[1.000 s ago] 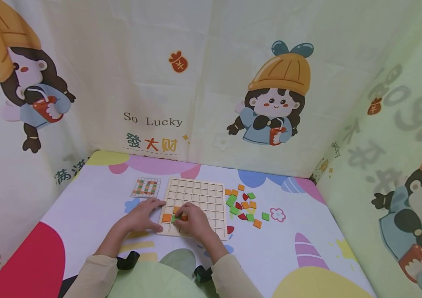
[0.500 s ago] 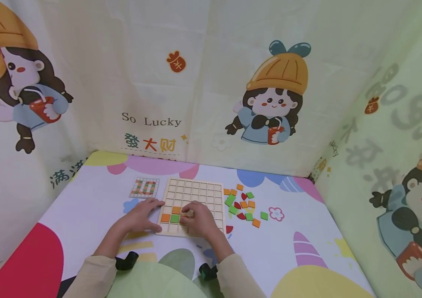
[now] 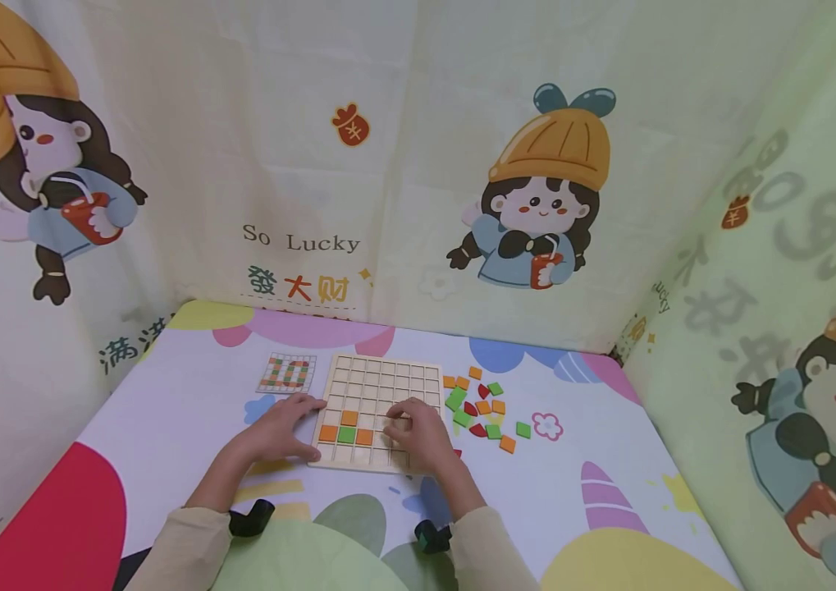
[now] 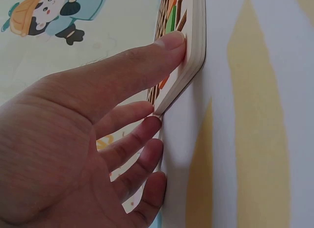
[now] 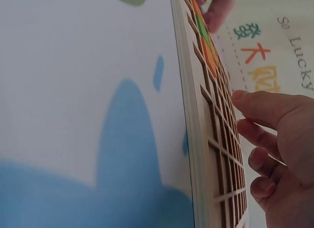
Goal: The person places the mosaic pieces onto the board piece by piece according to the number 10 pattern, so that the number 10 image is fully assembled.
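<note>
The right hand [image 3: 421,435], fingers loosely bent and holding nothing, rests on the wooden grid board [image 3: 388,382] on the desk [image 3: 166,427], with the loose tiles [image 3: 480,406] just to its right, while the open left hand [image 3: 280,427] steadies the board's left edge.

A child's play corner at home: cartoon-print curtains [image 3: 418,164] wall in a table [image 3: 573,492] covered with a bright cartoon cloth.
</note>
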The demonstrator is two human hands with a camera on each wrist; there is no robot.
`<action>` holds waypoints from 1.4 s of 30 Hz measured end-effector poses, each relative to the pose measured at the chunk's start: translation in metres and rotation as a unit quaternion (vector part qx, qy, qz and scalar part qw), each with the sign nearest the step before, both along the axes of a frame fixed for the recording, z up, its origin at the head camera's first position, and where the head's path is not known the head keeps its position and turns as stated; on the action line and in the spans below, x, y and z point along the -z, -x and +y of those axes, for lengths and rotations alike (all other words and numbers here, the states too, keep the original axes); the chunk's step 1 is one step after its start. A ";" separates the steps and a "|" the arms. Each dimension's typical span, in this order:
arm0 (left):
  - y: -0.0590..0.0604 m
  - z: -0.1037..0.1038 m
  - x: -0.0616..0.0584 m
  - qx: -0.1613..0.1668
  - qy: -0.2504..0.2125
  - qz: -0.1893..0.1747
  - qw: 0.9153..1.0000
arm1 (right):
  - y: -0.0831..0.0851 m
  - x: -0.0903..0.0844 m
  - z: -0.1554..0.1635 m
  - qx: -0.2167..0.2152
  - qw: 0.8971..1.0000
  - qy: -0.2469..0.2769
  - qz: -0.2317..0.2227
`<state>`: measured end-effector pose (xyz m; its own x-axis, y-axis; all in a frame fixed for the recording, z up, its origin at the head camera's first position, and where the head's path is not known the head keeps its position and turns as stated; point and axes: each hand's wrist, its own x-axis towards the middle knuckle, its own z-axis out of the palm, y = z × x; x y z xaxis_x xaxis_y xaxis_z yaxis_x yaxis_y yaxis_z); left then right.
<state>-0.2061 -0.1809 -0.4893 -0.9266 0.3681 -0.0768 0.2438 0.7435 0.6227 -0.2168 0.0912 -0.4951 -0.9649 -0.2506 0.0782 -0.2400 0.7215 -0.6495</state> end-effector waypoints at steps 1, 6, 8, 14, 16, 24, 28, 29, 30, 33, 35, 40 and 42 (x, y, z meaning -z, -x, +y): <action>0.000 0.000 0.000 0.000 0.000 0.001 1.000 | 0.001 0.001 0.003 0.003 1.000 0.002 0.004; 0.001 0.000 0.002 0.004 0.002 0.005 1.000 | 0.002 0.001 0.016 0.021 1.000 0.015 -0.004; 0.001 0.000 0.002 0.004 0.001 0.007 1.000 | 0.003 0.000 0.020 0.030 0.999 0.018 -0.013; 0.002 -0.001 0.003 0.005 0.001 0.009 1.000 | 0.004 -0.002 0.035 0.052 0.998 0.035 -0.015; 0.003 -0.001 0.004 0.005 0.002 0.007 1.000 | 0.004 -0.001 0.040 0.056 0.998 0.037 -0.008; 0.004 0.000 0.004 0.004 0.003 0.002 1.000 | 0.004 0.004 0.061 0.081 0.996 0.029 0.005; 0.003 -0.001 0.005 0.005 0.003 -0.001 1.000 | 0.005 0.005 0.067 0.100 0.995 0.024 0.001; 0.003 -0.001 0.005 0.005 0.003 -0.001 1.000 | 0.006 0.005 0.068 0.106 0.994 0.023 0.000; 0.003 -0.002 0.005 0.005 0.002 -0.002 1.000 | 0.006 0.005 0.069 0.110 0.994 0.023 0.001; 0.003 -0.002 0.006 0.005 0.004 -0.001 1.000 | 0.008 0.005 0.073 0.129 0.991 0.019 0.004; 0.003 -0.002 0.006 0.005 0.003 0.000 1.000 | 0.008 0.005 0.075 0.141 0.990 0.010 0.007; 0.003 -0.002 0.005 0.005 -0.002 0.001 1.000 | 0.007 0.006 0.082 0.166 0.986 -0.004 -0.001; 0.003 -0.002 0.004 0.006 -0.002 0.003 1.000 | 0.006 0.007 0.085 0.175 0.985 -0.006 -0.008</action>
<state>-0.2091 -0.1827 -0.4934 -0.9229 0.3787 -0.0697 0.2557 0.7381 0.6244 -0.2230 0.1758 -0.5025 -0.9934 0.0966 0.0619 0.0345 0.7660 -0.6419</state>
